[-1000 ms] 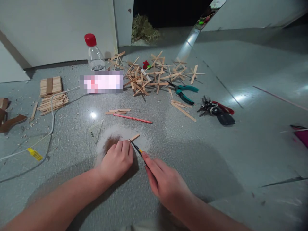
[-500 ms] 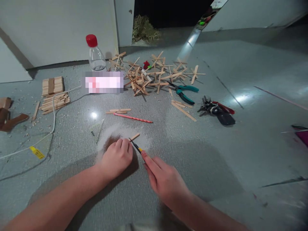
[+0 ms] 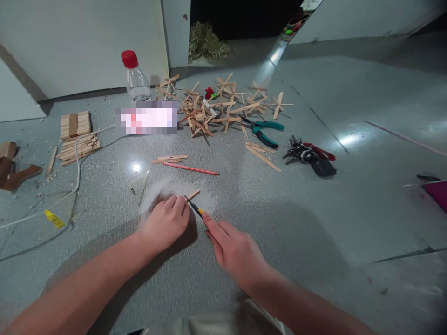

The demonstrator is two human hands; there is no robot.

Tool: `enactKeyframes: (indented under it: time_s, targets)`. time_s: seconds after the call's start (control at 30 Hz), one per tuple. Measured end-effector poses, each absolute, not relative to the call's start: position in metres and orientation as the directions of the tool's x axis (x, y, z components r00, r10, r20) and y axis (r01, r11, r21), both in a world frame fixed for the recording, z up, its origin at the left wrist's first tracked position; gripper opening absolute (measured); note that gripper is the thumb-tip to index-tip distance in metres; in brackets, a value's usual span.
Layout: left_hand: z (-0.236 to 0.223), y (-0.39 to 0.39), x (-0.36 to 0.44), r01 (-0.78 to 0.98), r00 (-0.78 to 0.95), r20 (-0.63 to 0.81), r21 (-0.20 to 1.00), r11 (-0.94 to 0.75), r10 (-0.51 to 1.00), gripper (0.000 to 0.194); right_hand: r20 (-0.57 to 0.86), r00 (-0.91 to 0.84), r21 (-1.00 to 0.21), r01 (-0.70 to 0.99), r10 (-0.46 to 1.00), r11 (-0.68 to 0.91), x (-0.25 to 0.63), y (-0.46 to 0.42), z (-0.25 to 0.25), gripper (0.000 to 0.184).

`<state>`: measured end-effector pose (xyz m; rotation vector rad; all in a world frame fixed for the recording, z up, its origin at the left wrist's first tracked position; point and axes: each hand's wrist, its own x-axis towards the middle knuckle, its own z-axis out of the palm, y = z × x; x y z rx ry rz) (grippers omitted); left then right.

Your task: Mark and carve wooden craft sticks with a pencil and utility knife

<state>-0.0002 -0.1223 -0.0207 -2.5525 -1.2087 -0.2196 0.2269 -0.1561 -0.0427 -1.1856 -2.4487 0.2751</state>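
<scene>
My left hand (image 3: 166, 221) is closed and pressed down on a wooden craft stick (image 3: 194, 194), whose far end sticks out past the knuckles. My right hand (image 3: 233, 249) grips a slim tool that looks like a needle file (image 3: 194, 206), with a dark, narrow tip and a yellow band. Its tip lies across the stick close to my left fingers. Pale dust (image 3: 206, 197) spreads on the floor around the stick. Just beyond lie a pink pencil (image 3: 191, 168), two loose craft sticks (image 3: 171, 158) and a clear set square (image 3: 140, 185).
Crossed craft sticks (image 3: 226, 104) form a pile at the back. Near it lie teal pliers (image 3: 263, 131) and a bunch of keys (image 3: 310, 157). A red-capped bottle (image 3: 137, 86), stacked sticks (image 3: 77, 125), and a white cable (image 3: 78, 170) are on the left.
The view has shifted slightly, moving the scene a little left and up. The file's tip sits a bit nearer my left fingers; both hands keep their grips.
</scene>
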Motion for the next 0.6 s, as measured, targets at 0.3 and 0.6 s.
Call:
enactKeyframes:
  time_s: [0.3, 0.6]
  targets:
    - [-0.016, -0.125, 0.004, 0.806, 0.592, 0.278, -0.228, -0.547, 0.757, 0.021, 0.279, -0.564, -0.319, 0.709, 0.778, 0.629, 0.228, -0.162, -0.048, 0.046]
    - [-0.018, -0.124, 0.005, 0.812, 0.584, 0.295, -0.219, -0.541, 0.757, 0.022, 0.310, -0.563, -0.212, 0.744, 0.766, 0.633, 0.223, -0.171, -0.040, 0.053]
